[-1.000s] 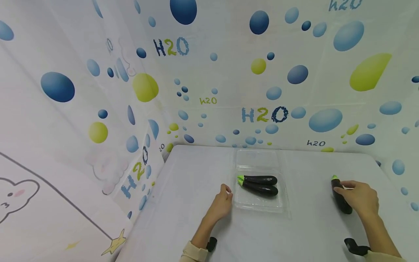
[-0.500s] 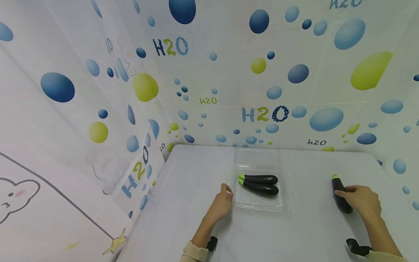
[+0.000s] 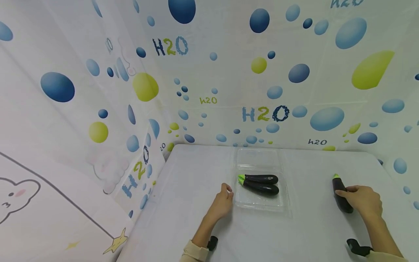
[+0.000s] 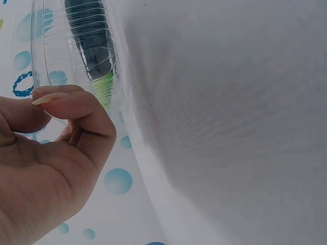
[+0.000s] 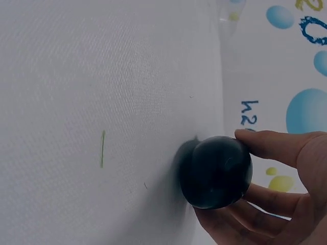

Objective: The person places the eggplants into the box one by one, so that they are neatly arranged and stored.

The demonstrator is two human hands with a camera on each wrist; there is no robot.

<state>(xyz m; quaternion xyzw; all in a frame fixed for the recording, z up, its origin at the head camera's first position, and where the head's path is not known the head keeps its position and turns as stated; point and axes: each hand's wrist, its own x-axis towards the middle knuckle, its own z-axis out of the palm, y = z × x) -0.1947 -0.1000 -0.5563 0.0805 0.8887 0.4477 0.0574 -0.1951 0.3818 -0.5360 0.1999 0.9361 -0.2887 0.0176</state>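
A clear plastic clamshell box (image 3: 242,203) lies with its lid folded back on the white table. Two dark eggplants (image 3: 262,188) with green stem ends lie side by side in its tray. At the tray's left rim, my left hand (image 3: 222,203) has its fingers bent, thumb and index finger pinching the edge; the left wrist view shows the fingertips (image 4: 66,102) over the box's corner. Well to the right, my right hand (image 3: 364,202) grips a third eggplant (image 3: 343,205) between thumb and fingers, its green end pointing away. Its rounded bottom (image 5: 217,173) faces the right wrist camera.
The white table (image 3: 314,233) reaches back to a wall curtain (image 3: 226,72) printed with blue and green dots. Another curtain (image 3: 75,163) hangs along the left side. A small green scrap (image 5: 102,149) lies on the table in the right wrist view.
My right hand has shifted slightly right and toward me along the eggplant, its thumb now lower on it. The left hand and the box stay in place.
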